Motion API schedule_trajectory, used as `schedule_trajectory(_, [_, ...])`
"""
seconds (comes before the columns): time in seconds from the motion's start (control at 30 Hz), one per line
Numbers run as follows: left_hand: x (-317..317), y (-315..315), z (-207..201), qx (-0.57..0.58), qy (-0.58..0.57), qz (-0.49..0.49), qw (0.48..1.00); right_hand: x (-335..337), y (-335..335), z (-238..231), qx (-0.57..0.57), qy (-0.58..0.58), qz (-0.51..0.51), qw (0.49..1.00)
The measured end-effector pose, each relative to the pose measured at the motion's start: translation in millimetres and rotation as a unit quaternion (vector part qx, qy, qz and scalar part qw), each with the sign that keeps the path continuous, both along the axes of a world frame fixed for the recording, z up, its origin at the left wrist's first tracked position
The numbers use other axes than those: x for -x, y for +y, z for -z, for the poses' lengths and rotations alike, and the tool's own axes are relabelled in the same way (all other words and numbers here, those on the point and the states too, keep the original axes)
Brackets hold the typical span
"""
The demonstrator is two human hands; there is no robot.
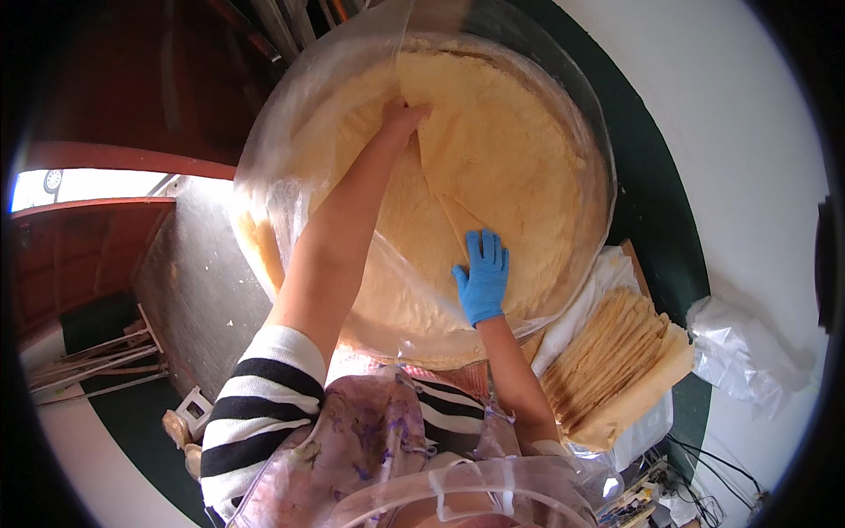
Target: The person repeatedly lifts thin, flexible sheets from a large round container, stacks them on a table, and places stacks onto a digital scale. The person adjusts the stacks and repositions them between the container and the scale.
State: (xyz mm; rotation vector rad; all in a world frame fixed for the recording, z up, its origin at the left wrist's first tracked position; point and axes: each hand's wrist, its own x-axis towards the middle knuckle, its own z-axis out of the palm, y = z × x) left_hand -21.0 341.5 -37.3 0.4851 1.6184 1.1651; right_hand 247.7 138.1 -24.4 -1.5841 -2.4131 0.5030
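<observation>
A broad round stack of thin yellow flatbreads [519,150] lies before me, partly covered on its left by a clear plastic sheet [290,114]. My bare left hand [407,119] reaches to the far middle of the stack, its fingers closed at a raised edge of the top flatbread. A crease runs from there toward my right hand. My right hand [484,277], in a blue glove, rests flat on the near right of the stack with fingers stretched out and nothing in them.
Folded flatbreads [607,370] are piled on white plastic at the near right. A crumpled plastic bag [739,352] lies against the wall beyond them. Cables [717,475] and small clutter sit at the lower right. To the left are a red door [114,176] and a wooden rack [101,356].
</observation>
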Motion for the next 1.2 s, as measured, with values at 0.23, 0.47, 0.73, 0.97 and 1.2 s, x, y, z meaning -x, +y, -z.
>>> schedule_trajectory(0.23, [-51.5,-47.8,-67.8,-0.211,0.042,0.228,0.95,-2.2,-2.6,3.2,0.006,0.031,0.02,0.999])
schedule_trajectory(0.47, [-22.8,-121.2,-86.3,-0.203,0.048,0.247,0.946,-3.6,-6.9,3.5,-0.015,0.032,0.039,0.999])
schedule_trajectory(0.73, [-27.1,-171.0,-134.6,-0.342,-0.054,0.212,0.914,-4.4,-10.0,2.1,-0.059,0.061,0.082,0.993])
schedule_trajectory(0.97, [-68.4,-164.1,-253.9,-0.346,-0.256,0.073,0.9,7.9,1.3,-39.8,-0.238,0.086,0.083,0.964])
schedule_trajectory(1.2, [21.6,-178.3,-274.9,-0.467,-0.385,-0.094,0.791,-26.1,31.7,-202.4,-0.164,0.119,0.006,0.979])
